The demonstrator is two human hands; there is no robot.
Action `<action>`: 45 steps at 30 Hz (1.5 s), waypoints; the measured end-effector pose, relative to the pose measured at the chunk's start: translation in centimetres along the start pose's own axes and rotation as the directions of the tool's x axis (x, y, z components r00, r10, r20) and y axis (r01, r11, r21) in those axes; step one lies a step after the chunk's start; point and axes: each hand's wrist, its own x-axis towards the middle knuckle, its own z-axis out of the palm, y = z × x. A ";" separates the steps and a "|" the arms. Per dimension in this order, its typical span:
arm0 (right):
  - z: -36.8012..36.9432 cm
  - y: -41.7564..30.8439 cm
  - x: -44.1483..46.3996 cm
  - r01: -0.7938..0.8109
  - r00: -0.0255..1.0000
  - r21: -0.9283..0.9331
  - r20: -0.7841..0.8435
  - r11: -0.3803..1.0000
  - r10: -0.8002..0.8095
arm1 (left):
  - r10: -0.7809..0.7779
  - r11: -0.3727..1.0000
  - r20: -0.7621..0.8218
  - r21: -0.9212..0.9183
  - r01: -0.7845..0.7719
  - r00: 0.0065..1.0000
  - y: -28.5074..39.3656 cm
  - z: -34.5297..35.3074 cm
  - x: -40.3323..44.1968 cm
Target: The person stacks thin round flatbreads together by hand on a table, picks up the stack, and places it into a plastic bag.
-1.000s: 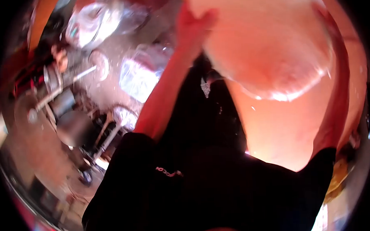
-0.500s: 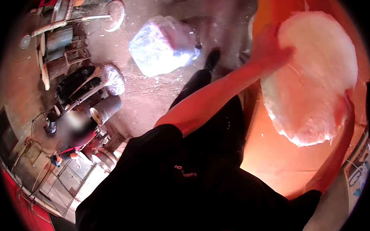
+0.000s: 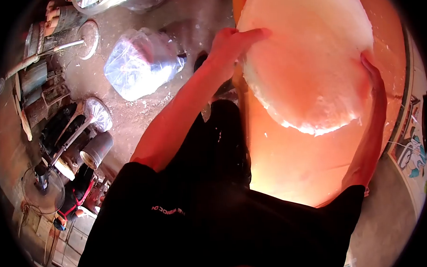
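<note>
A large, roughly oval white slab (image 3: pixel 305 59) with a ragged lower edge lies over an orange-lit surface (image 3: pixel 294 163); I cannot tell what it is made of. My left hand (image 3: pixel 231 46) grips its left edge, with the thumb laid on top and the fingers curled beneath, out of sight. On the opposite edge, my right hand (image 3: pixel 373 76) is closed around the rim, its fingers partly hidden. Strong orange light washes out the surface detail.
A clear plastic-wrapped bundle (image 3: pixel 138 65) sits on the floor to the left. Beyond it are a stand fan (image 3: pixel 90 39), another plastic-covered fan (image 3: pixel 97 114) and a metal bucket (image 3: pixel 97 149). Another person (image 3: pixel 77 197) is at the lower left.
My view has shifted, so the floor objects appear further left. The white slab and both hands sit higher and further left in view, with both hands still on its edges.
</note>
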 end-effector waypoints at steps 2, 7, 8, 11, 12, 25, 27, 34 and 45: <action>2.5 -0.4 -1.0 0.083 0.996 0.080 0.011 0.993 -0.084 | 0.049 0.999 -0.052 0.014 -0.048 0.997 0.0 0.7 -0.2; 3.0 -0.4 -0.6 0.049 0.998 0.210 0.038 0.977 -0.058 | 0.062 0.997 0.026 -0.038 -0.061 0.998 0.7 0.3 0.0; 3.2 -0.5 -0.8 0.055 0.998 0.193 -0.046 0.980 -0.047 | 0.041 0.996 -0.012 -0.082 -0.042 0.999 0.5 0.2 0.3; 6.2 -2.4 -4.0 -0.007 0.998 0.263 -0.063 0.965 0.024 | 0.051 0.987 -0.029 -0.154 -0.055 0.998 0.5 0.1 0.1; 5.2 -1.3 -3.5 -0.005 0.997 0.263 -0.077 0.965 0.026 | 0.088 0.979 -0.027 -0.183 -0.092 0.996 0.6 -0.2 -0.1; 13.3 3.3 -10.8 0.093 0.961 0.268 -0.274 0.959 -0.016 | 0.006 0.937 0.397 -0.324 0.133 0.918 -0.2 -8.0 1.4; 13.5 3.1 -11.0 0.113 0.957 0.197 -0.284 0.974 -0.054 | -0.018 0.933 0.391 -0.325 0.157 0.920 -0.2 -8.0 1.1; 12.3 3.6 -10.7 0.030 0.966 0.233 -0.257 0.972 0.032 | -0.050 0.929 0.395 -0.318 0.188 0.917 -0.7 -8.6 1.9; 9.4 6.1 -6.9 -0.027 0.997 0.553 0.075 0.833 -0.017 | 0.040 0.968 0.347 -0.247 0.050 0.937 -0.7 -9.1 1.0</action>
